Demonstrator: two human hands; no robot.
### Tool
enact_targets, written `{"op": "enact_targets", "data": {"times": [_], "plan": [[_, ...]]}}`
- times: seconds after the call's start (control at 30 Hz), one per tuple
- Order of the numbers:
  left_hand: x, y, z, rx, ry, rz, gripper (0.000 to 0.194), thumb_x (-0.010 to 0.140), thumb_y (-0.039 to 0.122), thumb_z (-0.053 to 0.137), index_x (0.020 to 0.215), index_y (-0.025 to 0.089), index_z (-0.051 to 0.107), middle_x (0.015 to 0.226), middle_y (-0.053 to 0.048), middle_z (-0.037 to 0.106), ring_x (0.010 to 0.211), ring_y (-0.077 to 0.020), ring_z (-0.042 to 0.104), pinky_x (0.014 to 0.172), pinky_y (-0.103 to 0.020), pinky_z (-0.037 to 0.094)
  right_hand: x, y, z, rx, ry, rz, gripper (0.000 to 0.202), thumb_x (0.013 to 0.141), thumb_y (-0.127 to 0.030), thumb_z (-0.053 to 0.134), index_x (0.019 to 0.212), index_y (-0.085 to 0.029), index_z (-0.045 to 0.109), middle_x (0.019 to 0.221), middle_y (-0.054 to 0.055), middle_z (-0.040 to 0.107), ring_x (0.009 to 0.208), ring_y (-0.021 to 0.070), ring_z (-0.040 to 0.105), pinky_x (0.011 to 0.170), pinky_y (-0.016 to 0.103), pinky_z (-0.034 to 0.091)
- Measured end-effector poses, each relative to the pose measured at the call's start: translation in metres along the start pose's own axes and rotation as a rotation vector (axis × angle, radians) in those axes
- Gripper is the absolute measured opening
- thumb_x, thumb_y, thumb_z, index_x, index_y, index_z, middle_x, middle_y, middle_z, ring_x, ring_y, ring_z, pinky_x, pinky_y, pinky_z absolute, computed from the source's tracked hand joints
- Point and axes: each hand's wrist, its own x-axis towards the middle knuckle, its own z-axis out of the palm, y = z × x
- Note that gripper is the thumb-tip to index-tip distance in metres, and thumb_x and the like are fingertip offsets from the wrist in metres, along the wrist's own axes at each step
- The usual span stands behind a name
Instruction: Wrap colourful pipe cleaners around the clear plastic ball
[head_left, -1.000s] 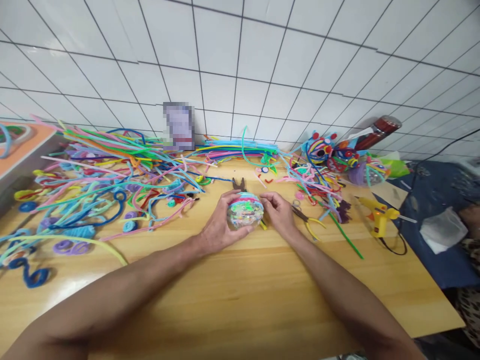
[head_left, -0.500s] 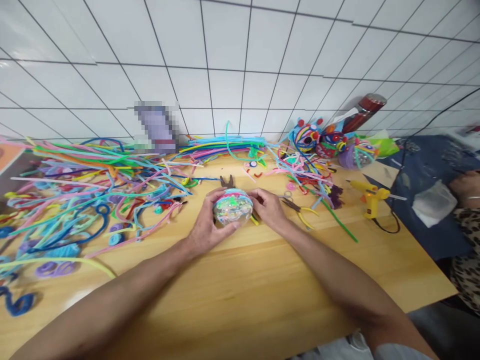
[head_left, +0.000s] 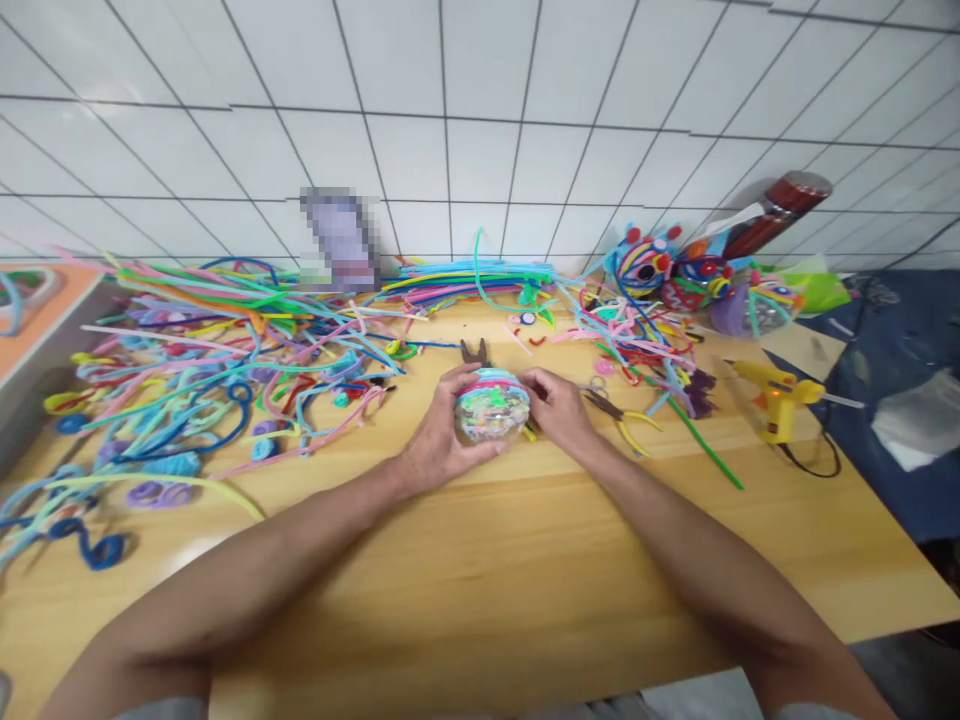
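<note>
A clear round ball (head_left: 491, 412) with pink, blue and green strips about its top and bright bits showing through sits over the middle of the table. My left hand (head_left: 441, 440) is closed around its left side, thumb along the lower front. At the ball's upper right edge, my right hand (head_left: 559, 408) has its fingers pinched together; whatever they hold is hidden. Just behind the ball, the dark jaws of a pair of pliers (head_left: 474, 352) stick out. More pliers with yellow handles (head_left: 624, 420) lie to the right of my right hand.
Tangled pipe cleaners (head_left: 202, 370) cover the left side, and a straight bundle (head_left: 465, 283) lies along the tiled wall. Decorated balls (head_left: 637, 262) and a red flask (head_left: 780, 215) stand at the back right. A yellow glue gun (head_left: 784, 395) with a cord is near the right edge.
The view has swung a little to the left, so everything sits further right. Both hands stay at the ball, with little change in their grip. The person at the right is out of view.
</note>
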Motion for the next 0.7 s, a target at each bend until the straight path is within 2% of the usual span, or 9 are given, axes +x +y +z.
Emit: {"op": "enact_targets", "data": {"times": [0.2, 0.43, 0.7], "plan": [[0.0013, 0.001, -0.0001, 0.016, 0.007, 0.05, 0.081, 0.088, 0.046, 0.086, 0.149, 0.027, 0.036, 0.16, -0.02, 0.043, 0.155, -0.0354, 0.046, 0.125, -0.058, 0.046, -0.0005, -0.0029, -0.0022, -0.001, -0.014, 0.006, 0.02, 0.093, -0.034, 0.064, 0.096, -0.023, 0.08, 0.095, 0.004, 0.083, 0.081, 0.0224, 0.073, 0.077, 0.034, 0.053], [-0.0016, 0.0001, 0.0004, -0.024, 0.044, -0.028, 0.078, 0.087, 0.045, 0.087, 0.146, 0.027, 0.04, 0.158, -0.019, 0.045, 0.151, -0.0339, 0.051, 0.123, -0.056, 0.049, -0.0007, -0.0042, -0.0024, -0.047, 0.004, 0.015, 0.026, 0.101, -0.038, 0.057, 0.095, -0.025, 0.079, 0.096, 0.003, 0.082, 0.09, 0.022, 0.073, 0.081, 0.032, 0.053], [-0.0046, -0.0086, 0.0013, -0.03, 0.058, -0.036, 0.079, 0.086, 0.045, 0.088, 0.146, 0.03, 0.039, 0.16, -0.017, 0.044, 0.151, -0.0329, 0.051, 0.124, -0.058, 0.047, -0.0027, -0.0075, -0.0053, -0.049, -0.001, -0.009, 0.034, 0.105, -0.045, 0.05, 0.091, -0.024, 0.073, 0.085, 0.0, 0.075, 0.082, 0.0187, 0.068, 0.076, 0.028, 0.048]]}}
